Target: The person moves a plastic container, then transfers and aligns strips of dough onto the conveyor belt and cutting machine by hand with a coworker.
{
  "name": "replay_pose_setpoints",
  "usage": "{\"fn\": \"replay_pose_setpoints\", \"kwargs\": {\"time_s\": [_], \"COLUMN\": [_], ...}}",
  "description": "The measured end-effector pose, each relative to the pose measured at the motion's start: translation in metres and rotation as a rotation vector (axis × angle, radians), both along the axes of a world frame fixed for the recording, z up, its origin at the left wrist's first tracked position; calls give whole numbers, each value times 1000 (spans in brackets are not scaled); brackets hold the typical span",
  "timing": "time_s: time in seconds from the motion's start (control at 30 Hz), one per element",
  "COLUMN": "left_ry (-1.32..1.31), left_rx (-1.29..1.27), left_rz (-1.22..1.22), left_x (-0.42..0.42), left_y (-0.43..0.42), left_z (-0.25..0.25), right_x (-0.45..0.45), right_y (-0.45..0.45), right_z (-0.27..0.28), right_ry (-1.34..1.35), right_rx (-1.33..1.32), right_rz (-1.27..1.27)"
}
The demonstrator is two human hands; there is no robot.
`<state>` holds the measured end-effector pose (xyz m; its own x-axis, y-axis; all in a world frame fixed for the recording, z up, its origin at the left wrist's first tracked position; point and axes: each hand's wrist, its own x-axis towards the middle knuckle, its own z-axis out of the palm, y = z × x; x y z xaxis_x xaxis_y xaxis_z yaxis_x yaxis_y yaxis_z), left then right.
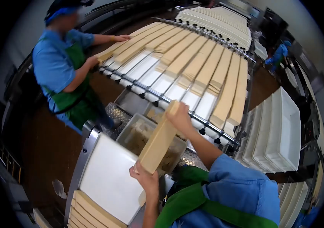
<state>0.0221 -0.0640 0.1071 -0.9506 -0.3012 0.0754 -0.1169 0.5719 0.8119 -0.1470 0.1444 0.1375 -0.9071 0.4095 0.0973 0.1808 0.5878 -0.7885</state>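
Note:
Between my two hands is a long pale-yellow block (159,142), smooth and straight-edged, tilted above a plastic bin. My left hand (146,180) grips its near end, and my right hand (180,118) is closed round its far end. Just beyond my right hand, the conveyor (133,74) carries several more long yellow strips (184,57) in lanes, some in layered stacks. To the left of my left hand lies a white belt (110,171), with several similar strips (93,212) side by side at its lower end. The block's exact material is not clear.
Below the block, a grey bin (122,138) holds yellowish scraps. A co-worker (61,64) in blue and green touches strips at the conveyor's left. White nested trays (279,129) stand right. Another person (279,55) is far right. A metal rail (158,95) edges the conveyor.

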Motion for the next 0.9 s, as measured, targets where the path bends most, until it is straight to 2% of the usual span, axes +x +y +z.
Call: {"fn": "replay_pose_setpoints", "kwargs": {"time_s": [0.1, 0.13, 0.17, 0.2, 0.27, 0.33, 0.4, 0.47, 0.5, 0.57, 0.7, 0.77, 0.9], "left_ry": [114, 116, 152, 184, 118, 3, 28, -7, 3, -10, -20, -11, -11], "left_rx": [-51, -61, -33, -4, 56, 147, 78, 166, 127, 120, 97, 76, 35], "left_rz": [-243, -256, -361, -464, -536, -613, -621, -564, -566, -566, -597, -594, -624], "left_x": [-25, -32, -38, -44, -49, -50, -53, -57, -59, -63, -74, -80, -91], "left_y": [57, 73, 87, 100, 117, 131, 141, 147, 149, 158, 181, 192, 204], "left_z": [32, 38, 43, 46, 48, 58, 56, 52, 50, 48, 39, 43, 37], "right_x": [-7, -11, -17, -24, -35, -51, -59, -68, -70, -72, -79, -78, -71], "right_y": [96, 124, 153, 180, 220, 237, 244, 249, 252, 253, 267, 274, 270], "right_z": [10, 4, 5, 1, -9, -16, -23, -29, -39, -58, -53, -60, -51], "right_ry": [-141, -184, -400, -401, -586, -586, -590, -597, -594, -378, -326, -91, -143], "right_rx": [61, 159, 323, 311, 451, 475, 497, 439, 429, 648, 631, 751, 747], "right_rz": [-143, -191, -156, -162, 18, 32, 54, 54, 59, -101, -104, -161, -163]}}
